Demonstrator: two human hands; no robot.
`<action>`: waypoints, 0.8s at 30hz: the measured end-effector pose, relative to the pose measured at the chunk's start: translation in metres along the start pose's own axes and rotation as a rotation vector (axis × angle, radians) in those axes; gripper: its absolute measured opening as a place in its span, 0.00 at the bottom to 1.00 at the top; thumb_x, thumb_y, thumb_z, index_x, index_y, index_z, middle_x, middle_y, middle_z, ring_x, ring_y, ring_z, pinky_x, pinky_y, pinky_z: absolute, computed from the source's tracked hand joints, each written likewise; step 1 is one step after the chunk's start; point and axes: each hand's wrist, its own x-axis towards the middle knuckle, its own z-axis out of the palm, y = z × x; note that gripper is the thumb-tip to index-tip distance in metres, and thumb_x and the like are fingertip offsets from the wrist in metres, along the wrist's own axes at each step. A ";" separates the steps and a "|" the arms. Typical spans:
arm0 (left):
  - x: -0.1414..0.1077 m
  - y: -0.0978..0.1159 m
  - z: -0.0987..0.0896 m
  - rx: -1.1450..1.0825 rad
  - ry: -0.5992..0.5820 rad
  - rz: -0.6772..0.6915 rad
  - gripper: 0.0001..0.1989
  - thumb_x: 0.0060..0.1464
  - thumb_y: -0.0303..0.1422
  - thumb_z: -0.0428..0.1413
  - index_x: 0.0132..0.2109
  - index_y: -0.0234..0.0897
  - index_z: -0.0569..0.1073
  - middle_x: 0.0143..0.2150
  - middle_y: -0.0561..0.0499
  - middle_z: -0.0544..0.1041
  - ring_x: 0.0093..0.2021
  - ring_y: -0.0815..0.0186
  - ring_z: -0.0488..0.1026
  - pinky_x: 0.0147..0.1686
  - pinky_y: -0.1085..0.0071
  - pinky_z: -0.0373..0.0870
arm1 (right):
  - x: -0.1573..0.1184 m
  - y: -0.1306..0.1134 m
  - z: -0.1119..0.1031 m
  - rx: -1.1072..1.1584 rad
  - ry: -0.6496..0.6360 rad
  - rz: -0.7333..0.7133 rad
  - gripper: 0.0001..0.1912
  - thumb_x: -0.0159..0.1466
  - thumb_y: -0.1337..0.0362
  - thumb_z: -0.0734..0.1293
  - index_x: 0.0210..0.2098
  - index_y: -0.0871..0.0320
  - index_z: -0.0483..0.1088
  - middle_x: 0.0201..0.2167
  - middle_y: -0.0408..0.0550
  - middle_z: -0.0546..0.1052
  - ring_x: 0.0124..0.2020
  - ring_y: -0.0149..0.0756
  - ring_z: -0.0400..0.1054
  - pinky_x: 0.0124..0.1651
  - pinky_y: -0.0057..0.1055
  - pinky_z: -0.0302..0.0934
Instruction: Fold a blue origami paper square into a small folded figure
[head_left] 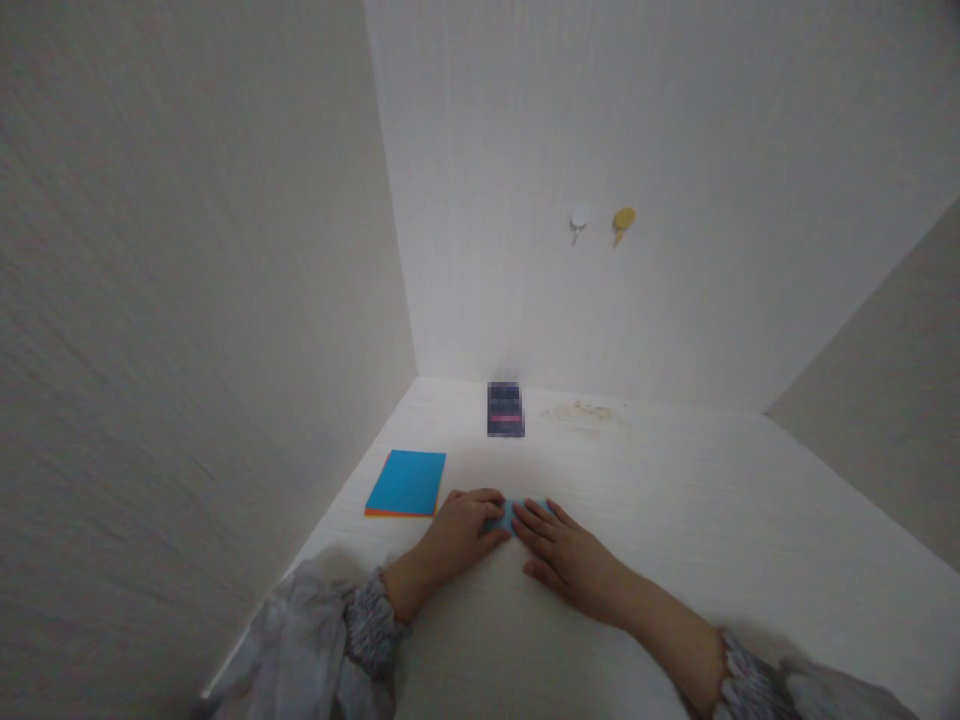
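Just right of the paper stack, the left hand curls over the light-blue paper, whether gripping I cannot tell; farther right of the stack, the right hand lies across it, fingers straight, released. Flattening seems in hand; the next move calls for even pressure.

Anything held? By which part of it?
Can't tell if the light blue paper is gripped: left hand covers its left end, right hand lies fingers-flat over its right part.
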 end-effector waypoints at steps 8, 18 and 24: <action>0.005 -0.019 0.011 -0.211 0.038 -0.165 0.18 0.38 0.26 0.59 0.41 0.35 0.70 0.50 0.46 0.64 0.49 0.63 0.63 0.50 0.69 0.58 | -0.010 0.011 -0.001 0.011 -0.018 0.010 0.25 0.64 0.56 0.51 0.58 0.55 0.45 0.59 0.51 0.51 0.59 0.39 0.42 0.58 0.46 0.39; 0.006 -0.021 0.011 -0.348 -0.040 -0.219 0.28 0.35 0.17 0.53 0.47 0.38 0.65 0.55 0.47 0.57 0.44 0.66 0.66 0.46 0.69 0.63 | -0.037 0.026 -0.006 0.050 -0.013 0.056 0.23 0.64 0.57 0.50 0.58 0.53 0.46 0.58 0.49 0.53 0.59 0.37 0.44 0.59 0.47 0.34; 0.004 -0.028 0.012 -0.481 -0.037 -0.215 0.31 0.34 0.15 0.50 0.49 0.39 0.62 0.56 0.46 0.57 0.48 0.64 0.65 0.48 0.67 0.62 | -0.036 0.026 -0.006 0.015 0.038 0.050 0.21 0.64 0.57 0.51 0.56 0.52 0.51 0.56 0.49 0.58 0.57 0.39 0.49 0.57 0.48 0.38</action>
